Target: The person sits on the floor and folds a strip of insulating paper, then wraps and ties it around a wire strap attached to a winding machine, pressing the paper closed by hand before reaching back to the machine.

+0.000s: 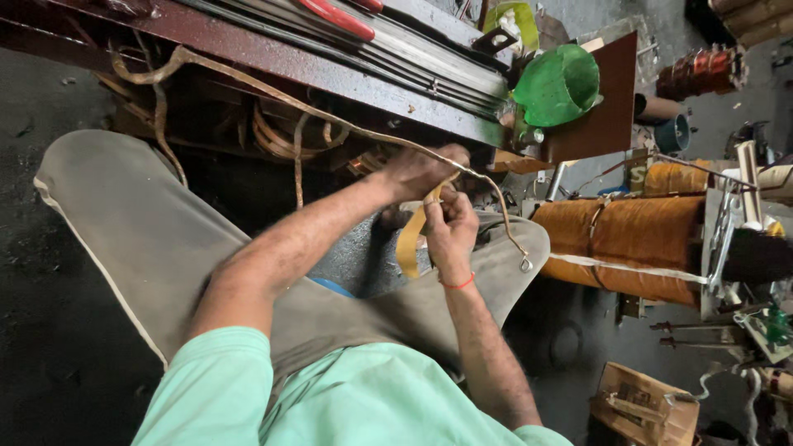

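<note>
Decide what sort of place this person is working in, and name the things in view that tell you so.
Probably an electrical repair workshop, likely for rewinding coils or transformers. A large orange-wrapped coil sits on a winding stand, a copper-wound coil lies further back, and both hands work a yellow insulating strip beside a heavy dark-red metal frame.

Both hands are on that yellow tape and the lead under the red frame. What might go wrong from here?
1. The yellow tape hangs loose below the right hand; it may twist or slip.
2. The taped lead with a metal lug dangles free and might snag on the knee.
3. The left hand works close under the red metal frame; its knuckles may scrape.
</note>
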`<state>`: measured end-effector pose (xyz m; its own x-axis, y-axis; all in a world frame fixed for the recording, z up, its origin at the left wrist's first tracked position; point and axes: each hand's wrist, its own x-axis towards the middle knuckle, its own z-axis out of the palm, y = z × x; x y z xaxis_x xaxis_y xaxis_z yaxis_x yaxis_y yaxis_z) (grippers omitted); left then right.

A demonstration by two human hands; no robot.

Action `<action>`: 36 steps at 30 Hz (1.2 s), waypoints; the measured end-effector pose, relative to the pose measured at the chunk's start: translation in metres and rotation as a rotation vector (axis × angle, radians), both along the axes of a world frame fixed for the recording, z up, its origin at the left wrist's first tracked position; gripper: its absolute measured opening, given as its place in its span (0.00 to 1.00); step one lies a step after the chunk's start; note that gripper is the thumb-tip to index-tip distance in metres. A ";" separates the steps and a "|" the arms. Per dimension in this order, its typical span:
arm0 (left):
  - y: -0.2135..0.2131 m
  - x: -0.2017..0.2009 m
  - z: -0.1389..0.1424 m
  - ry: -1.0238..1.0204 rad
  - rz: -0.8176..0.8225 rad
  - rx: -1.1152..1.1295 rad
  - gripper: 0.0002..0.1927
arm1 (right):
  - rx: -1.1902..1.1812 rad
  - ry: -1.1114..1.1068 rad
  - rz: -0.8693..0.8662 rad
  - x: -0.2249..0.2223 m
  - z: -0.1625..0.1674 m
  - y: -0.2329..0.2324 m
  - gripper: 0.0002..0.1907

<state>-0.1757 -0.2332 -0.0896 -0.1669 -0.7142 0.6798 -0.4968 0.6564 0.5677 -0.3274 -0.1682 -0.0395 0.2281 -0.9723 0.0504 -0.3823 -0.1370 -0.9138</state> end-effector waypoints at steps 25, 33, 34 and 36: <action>0.001 -0.004 0.000 0.556 -0.123 0.274 0.13 | -0.031 -0.036 0.644 0.027 0.094 0.067 0.26; 0.004 -0.046 0.006 1.390 -0.019 0.582 0.15 | -0.422 0.376 0.950 0.031 0.149 0.073 0.31; 0.007 -0.049 0.008 1.419 -0.010 0.524 0.17 | -0.444 0.388 0.986 0.032 0.152 0.074 0.30; 0.009 -0.052 0.011 1.419 -0.024 0.547 0.14 | -0.480 0.370 1.028 0.032 0.155 0.074 0.29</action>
<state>-0.2273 -0.2241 -0.0781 0.3621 -0.9304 -0.0564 0.6596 0.2130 0.7208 -0.2957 -0.0945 0.1151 0.9660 -0.2254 0.1263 -0.1228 -0.8306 -0.5432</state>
